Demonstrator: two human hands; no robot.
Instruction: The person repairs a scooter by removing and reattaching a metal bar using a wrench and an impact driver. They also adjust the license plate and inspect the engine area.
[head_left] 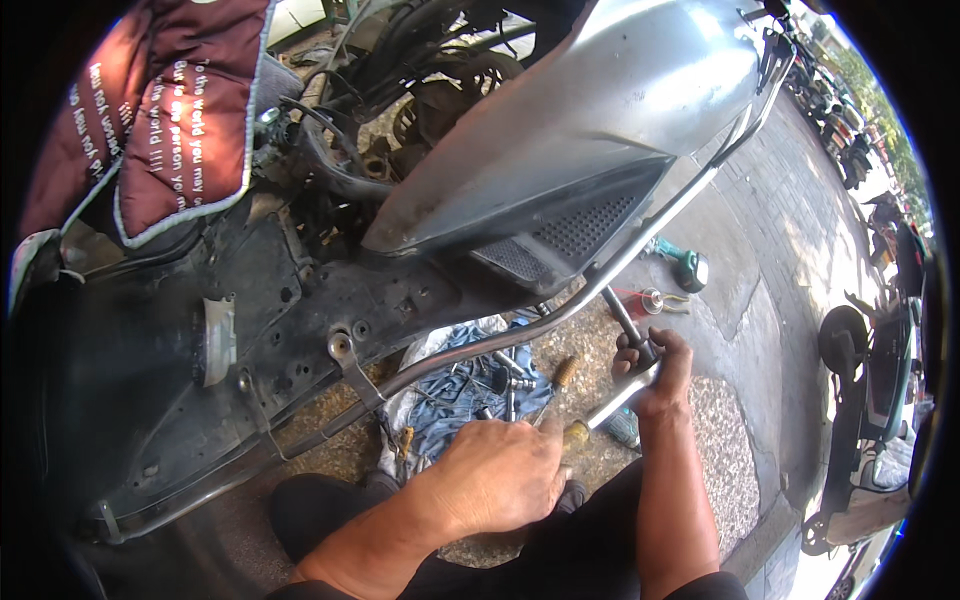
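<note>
In front of my knees, my left hand is closed around the yellowish end of a silver rod. This rod slants up to my right hand, which is curled at its far end. A dark bar runs from the right hand up toward the scooter's side rail; how bar and rod join is hidden by the fingers. Beyond the hands stands a stripped scooter with a silver body panel and a bent metal rail. A blue cloth with several metal tools lies under the rail.
On the ground past my right hand lie a teal power tool and a small round metal part with red wire. A brownish ribbed piece is near the cloth. A maroon padded cover hangs upper left. Parked two-wheelers line the right.
</note>
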